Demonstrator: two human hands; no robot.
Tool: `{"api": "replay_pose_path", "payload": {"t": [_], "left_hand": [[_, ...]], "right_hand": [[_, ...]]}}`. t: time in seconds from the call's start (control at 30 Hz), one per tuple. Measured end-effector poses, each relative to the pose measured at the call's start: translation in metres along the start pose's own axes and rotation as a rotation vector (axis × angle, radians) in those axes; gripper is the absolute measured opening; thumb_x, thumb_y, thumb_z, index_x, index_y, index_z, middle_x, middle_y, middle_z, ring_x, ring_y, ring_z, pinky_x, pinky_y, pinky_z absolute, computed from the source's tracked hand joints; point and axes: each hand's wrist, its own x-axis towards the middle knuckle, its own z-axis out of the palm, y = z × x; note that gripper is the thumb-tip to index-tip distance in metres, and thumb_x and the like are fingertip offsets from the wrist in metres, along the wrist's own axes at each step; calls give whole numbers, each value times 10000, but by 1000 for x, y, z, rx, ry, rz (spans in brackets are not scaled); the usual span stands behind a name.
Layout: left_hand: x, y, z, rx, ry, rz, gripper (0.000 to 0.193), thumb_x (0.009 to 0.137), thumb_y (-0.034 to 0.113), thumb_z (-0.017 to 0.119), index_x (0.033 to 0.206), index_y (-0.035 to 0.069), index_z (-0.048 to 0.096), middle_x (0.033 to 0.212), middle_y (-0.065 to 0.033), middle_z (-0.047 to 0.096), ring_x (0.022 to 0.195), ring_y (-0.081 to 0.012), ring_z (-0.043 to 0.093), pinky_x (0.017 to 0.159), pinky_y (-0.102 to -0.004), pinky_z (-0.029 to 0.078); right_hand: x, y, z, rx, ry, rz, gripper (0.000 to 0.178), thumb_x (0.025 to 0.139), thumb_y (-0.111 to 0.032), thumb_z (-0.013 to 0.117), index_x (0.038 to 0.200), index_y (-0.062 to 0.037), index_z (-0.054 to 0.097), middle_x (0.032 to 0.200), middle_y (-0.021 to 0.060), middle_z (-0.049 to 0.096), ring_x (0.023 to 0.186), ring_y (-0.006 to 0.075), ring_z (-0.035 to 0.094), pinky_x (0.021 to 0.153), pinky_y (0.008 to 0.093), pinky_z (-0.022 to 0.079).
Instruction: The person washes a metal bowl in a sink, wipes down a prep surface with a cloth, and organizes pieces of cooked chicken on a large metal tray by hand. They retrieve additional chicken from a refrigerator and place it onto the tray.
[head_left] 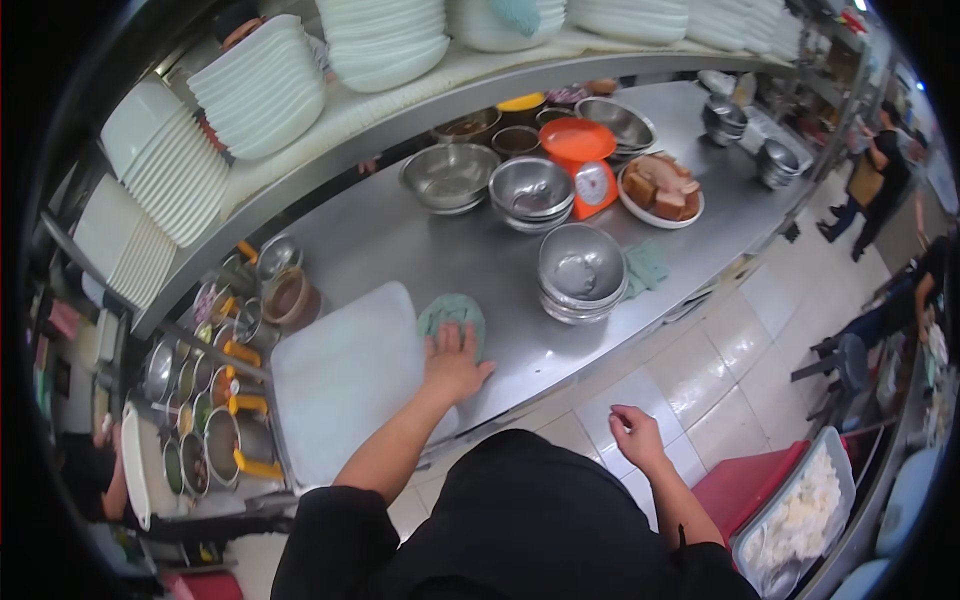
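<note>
My left hand (456,368) lies with fingers stretched out on a folded green cloth (447,310) on the steel counter (510,385). Just left of the cloth is a large white cutting board (345,380). My right hand (637,437) hangs beside my body, off the counter's near edge, with its fingers loosely curled and nothing visible in them. Stacked steel bowls (582,268) stand to the right of the cloth, and a second green cloth (647,270) lies against them.
Farther back are more steel bowls (532,190), an orange scale (590,190) and a plate of meat chunks (660,190). White dishes (260,95) crowd the shelf above. Sauce and ingredient pots (225,435) line the left. A tub of white food (800,510) sits at lower right; people (885,170) stand beyond.
</note>
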Motion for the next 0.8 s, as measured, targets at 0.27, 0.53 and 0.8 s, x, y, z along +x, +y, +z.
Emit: {"api": "replay_pose_path", "payload": {"t": [0.27, 0.53, 0.8], "left_hand": [[2, 53, 56, -118, 445, 131, 335, 894, 169, 558, 1194, 21, 523, 1349, -252, 489, 1280, -446, 447, 1029, -518, 408], [-80, 133, 10, -475, 537, 332, 202, 884, 86, 549, 1070, 19, 510, 1182, -239, 562, 1189, -408, 524, 997, -545, 408], [-111, 76, -95, -684, 730, -29, 160, 946, 107, 532, 1088, 37, 557, 894, -167, 622, 796, -346, 623, 721, -393, 496]], "right_hand": [[30, 1, -21, 116, -329, -145, 294, 856, -161, 668, 1110, -13, 659, 1008, 170, 668, 875, 314, 668, 783, 365, 537], [86, -67, -21, -104, -117, -672, 498, 749, -167, 767, 1203, -67, 589, 1320, 193, 502, 1194, 401, 485, 1009, 472, 396], [128, -182, -2, 280, -302, -890, 488, 704, -161, 794, 1137, -58, 591, 1123, 169, 612, 1018, 344, 593, 862, 412, 482]]}}
